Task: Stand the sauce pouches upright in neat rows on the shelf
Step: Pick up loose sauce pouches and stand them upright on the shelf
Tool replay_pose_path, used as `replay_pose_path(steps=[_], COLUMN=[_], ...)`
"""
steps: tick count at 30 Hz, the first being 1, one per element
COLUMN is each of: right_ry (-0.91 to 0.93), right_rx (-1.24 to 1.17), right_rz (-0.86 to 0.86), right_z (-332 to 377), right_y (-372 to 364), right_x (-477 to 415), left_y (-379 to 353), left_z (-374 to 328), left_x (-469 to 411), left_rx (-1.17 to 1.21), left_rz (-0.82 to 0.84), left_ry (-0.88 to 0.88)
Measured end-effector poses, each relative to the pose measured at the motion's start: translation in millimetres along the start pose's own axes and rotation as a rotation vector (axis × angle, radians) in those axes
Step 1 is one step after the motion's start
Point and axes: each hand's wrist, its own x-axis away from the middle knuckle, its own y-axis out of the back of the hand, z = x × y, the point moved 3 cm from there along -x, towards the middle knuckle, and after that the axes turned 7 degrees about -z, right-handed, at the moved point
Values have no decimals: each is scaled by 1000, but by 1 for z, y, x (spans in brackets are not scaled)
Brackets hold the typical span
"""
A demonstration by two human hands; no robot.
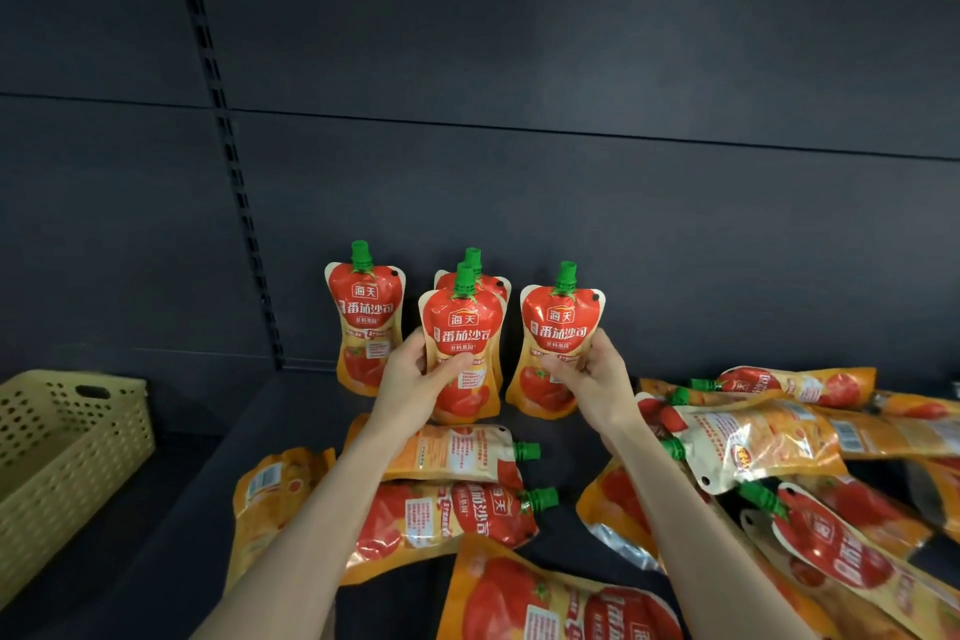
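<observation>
Here, a dark shelf (pixel 280 421) bears sauce pouches (pixel 367 322); dark slotted panel (pixel 571 42) behind.

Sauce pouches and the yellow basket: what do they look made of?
Sauce pouches: probably glossy flexible plastic-foil laminate, given glare streaks, creases and one silvery underside; green caps look hard plastic. Yellow basket: apparently matte moulded plastic, with regular holes and a handle slot.

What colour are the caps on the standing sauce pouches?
Green, seen in the head view, like the cap on the pouch in the right hand.

Shop: dark shelving (pixel 519 203) (slotted upright (pixel 228 146)) and many identical sauce pouches (pixel 366 322).
</observation>
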Motion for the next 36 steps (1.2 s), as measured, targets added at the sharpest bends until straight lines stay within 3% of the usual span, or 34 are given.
replay_pose_path(steps=[8, 27, 36], right_ry=[-29, -65, -54], right_rx=[169, 325, 355], right_rz=[96, 91, 41], right_z=[-4, -1, 12], right_y=[2, 5, 11], right_x=[0, -1, 11], left_y=[0, -7, 0], left_z=[4, 4, -3], left_x=[1, 5, 10], left_rx=[-50, -144, -302], left_rz=[53, 30, -15], left_ry=[-8, 38, 41])
